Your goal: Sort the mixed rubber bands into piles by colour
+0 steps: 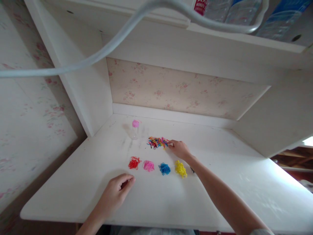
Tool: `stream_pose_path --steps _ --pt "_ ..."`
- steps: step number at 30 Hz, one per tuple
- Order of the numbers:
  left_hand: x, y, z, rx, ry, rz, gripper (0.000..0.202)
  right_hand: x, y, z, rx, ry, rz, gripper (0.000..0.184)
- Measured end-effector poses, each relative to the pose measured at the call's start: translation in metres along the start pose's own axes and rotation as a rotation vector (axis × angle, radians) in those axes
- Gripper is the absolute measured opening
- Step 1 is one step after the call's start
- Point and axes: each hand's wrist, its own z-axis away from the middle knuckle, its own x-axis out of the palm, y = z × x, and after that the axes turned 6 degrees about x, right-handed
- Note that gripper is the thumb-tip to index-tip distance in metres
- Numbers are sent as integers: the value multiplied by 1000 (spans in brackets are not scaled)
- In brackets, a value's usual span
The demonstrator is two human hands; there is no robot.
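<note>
1. Multicoloured heap of bands [156,142]: loosely spread, below centre.
2. Red pile [134,163]: tangled, lower centre-left.
3. Pink pile [148,166]: lower centre.
4. Blue pile [164,168]: compact, lower centre.
5. Yellow pile [181,169]: lower centre-right.
6. Black pieces [192,170]: partly hidden, rightmost.

From where I stand: bottle [218,13] on the shelf [269,44], red label [200,7], pale capitals, reads "NONGFU". Characters above it cut off; smaller line below too blurred. Blue label [293,6], farther right on same shelf: illegible to me.
</note>
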Motion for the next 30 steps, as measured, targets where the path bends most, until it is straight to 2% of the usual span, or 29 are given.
stream_pose_path --steps 12,22,30 --pt "0 0 0 -4 -8 -2 30 -1 3 -2 -17 11 22 35" --pt "1 -2 1 -16 -20 19 30 -11 21 1 -1 -13 65 34" --pt "0 3 0 -8 -3 9 31 -9 30 -1 -27 -60 30 36"
